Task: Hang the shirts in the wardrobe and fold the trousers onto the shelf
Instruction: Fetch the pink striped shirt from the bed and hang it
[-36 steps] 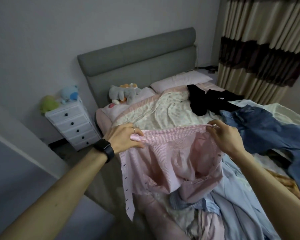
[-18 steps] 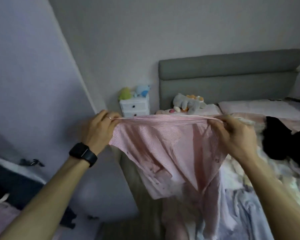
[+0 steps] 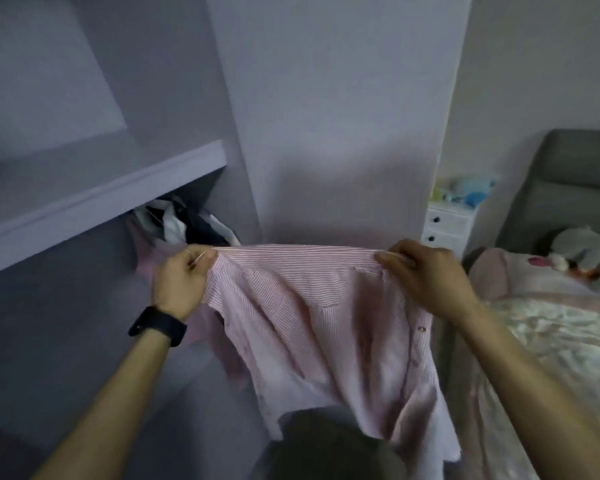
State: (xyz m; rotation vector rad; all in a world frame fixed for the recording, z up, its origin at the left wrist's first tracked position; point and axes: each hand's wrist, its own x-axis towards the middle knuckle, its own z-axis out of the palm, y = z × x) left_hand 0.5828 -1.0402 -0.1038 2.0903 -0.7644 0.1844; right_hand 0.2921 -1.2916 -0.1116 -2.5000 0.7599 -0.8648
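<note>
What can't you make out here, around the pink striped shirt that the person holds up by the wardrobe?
Head view only:
- Dark and white clothes in the wardrobe: mostly hidden by the lilac shelf and the left hand; no rail shows.
- Pink striped shirt: collar and sleeves lost in its folds; the right hand covers one corner.
- Toys on the white drawer chest: blurred.
- Grey plush toy: cut by the right edge.

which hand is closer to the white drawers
Right. The right hand grips one end of the shirt just below the drawers. The left hand grips the other end, far to the left, under the hanging clothes.
</note>
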